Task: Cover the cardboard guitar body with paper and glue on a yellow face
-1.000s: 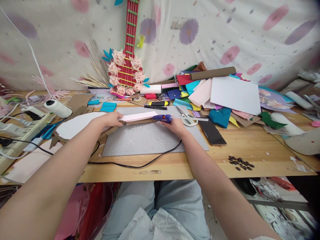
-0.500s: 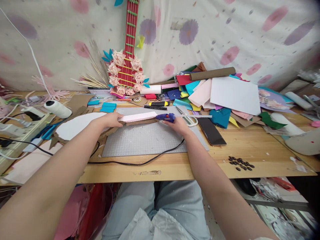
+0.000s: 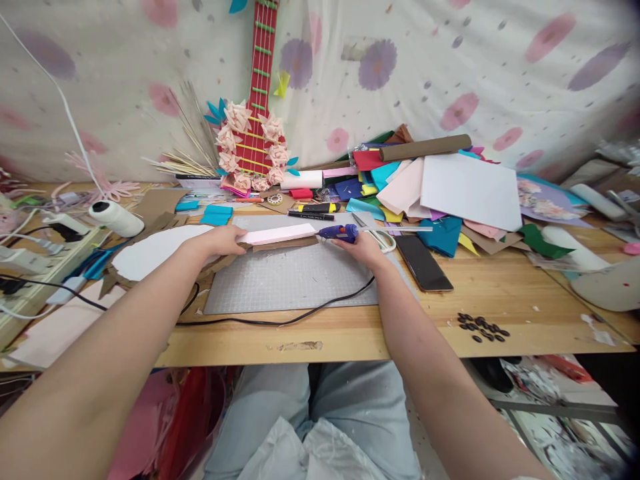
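My left hand (image 3: 229,241) is closed on a cardboard cutout, gripping it where its round body meets a narrow neck. A pale pink strip (image 3: 277,234) covers the neck, with brown cardboard showing along its near edge. The round body carries a white face (image 3: 157,253) and lies left of my hand, partly behind my forearm. In my right hand (image 3: 361,247) is a blue hot glue gun (image 3: 339,232), its nozzle pointing left at the strip's right end. A long clear glue stick (image 3: 400,229) sticks out of its back. Below lies a grey cutting mat (image 3: 295,283).
Scissors (image 3: 384,241) and a black phone (image 3: 425,263) lie right of the mat. Black oval pieces (image 3: 483,327) sit near the front edge. Coloured papers (image 3: 470,193) pile up behind. A red flower-trimmed guitar model (image 3: 255,143) leans at the wall. The black cord (image 3: 280,327) crosses the front.
My right hand and the glue gun have shifted slightly to the right, so the nozzle has drawn back from the strip's end. My left hand and the cardboard cutout stay in place.
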Available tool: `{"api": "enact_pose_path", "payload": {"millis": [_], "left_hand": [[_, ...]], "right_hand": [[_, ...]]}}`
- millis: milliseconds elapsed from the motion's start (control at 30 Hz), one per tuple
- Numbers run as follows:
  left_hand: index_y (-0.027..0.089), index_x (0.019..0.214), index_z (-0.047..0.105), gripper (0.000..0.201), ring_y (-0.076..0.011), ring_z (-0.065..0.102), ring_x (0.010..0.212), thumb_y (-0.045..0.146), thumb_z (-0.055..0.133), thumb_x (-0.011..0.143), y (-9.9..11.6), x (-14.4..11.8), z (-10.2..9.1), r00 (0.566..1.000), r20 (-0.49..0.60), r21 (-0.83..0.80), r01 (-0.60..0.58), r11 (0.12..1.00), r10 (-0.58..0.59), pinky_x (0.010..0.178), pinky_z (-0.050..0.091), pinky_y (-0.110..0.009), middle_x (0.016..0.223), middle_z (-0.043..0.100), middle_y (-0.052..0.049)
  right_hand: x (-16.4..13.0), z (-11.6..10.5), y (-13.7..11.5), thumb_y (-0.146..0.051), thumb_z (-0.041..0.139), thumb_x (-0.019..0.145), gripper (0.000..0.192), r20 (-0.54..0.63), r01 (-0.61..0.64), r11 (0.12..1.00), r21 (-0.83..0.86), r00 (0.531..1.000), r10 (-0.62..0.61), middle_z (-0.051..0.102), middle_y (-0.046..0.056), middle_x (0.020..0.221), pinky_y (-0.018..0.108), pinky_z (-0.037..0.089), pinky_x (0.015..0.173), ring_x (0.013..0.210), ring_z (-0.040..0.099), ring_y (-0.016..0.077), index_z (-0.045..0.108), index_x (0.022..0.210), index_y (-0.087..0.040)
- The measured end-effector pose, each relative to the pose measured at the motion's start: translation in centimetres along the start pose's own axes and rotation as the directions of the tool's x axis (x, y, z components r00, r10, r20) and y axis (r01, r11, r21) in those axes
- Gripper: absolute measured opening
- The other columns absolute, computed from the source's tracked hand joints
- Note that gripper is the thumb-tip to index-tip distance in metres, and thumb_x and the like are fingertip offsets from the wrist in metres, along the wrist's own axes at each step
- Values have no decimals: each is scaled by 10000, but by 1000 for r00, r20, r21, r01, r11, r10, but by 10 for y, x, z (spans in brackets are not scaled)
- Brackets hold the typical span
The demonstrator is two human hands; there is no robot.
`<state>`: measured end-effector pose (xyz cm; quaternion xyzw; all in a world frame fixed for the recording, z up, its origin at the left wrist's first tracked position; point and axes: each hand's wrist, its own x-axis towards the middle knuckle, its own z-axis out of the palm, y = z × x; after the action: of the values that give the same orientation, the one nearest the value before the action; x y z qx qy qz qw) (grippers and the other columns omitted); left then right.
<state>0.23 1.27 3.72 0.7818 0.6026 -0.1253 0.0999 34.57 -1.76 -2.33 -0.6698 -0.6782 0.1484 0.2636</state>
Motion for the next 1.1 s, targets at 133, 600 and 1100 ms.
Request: {"api": "enact_pose_path", "payload": {"millis": [133, 600, 1100], "left_hand": [[204, 1321, 451, 715, -237, 504, 1172, 430, 579, 654, -3, 3, 3, 1000, -8, -8, -7, 1000, 7, 905, 409, -233, 1300, 538, -53], [211, 1332, 437, 732, -226, 508, 1173, 426, 596, 651, -3, 3, 3, 1000, -21, -16, 11, 1000, -11, 933, 389, -231, 1349, 490, -59], [175, 1202, 553, 559, -253, 491, 1176, 330, 533, 666, -4, -7, 15, 982, -158, 40, -100, 994, 105, 959, 385, -260, 1251, 563, -68]], "right_hand": [[0, -2, 3, -579, 588, 714, 412, -30, 26, 997, 75, 999, -23, 676, 79, 737, 329, 448, 645, 749, 632, 251, 678, 836, -197], [2, 1, 2, -626, 559, 711, 466, 25, 5, 1000, -27, 1000, -5, 666, 89, 732, 357, 462, 629, 724, 634, 264, 689, 829, -195], [21, 7, 25, -548, 496, 767, 530, -285, -214, 965, 154, 925, 251, 667, 167, 858, 383, 464, 706, 822, 634, 295, 617, 987, -81]]}}
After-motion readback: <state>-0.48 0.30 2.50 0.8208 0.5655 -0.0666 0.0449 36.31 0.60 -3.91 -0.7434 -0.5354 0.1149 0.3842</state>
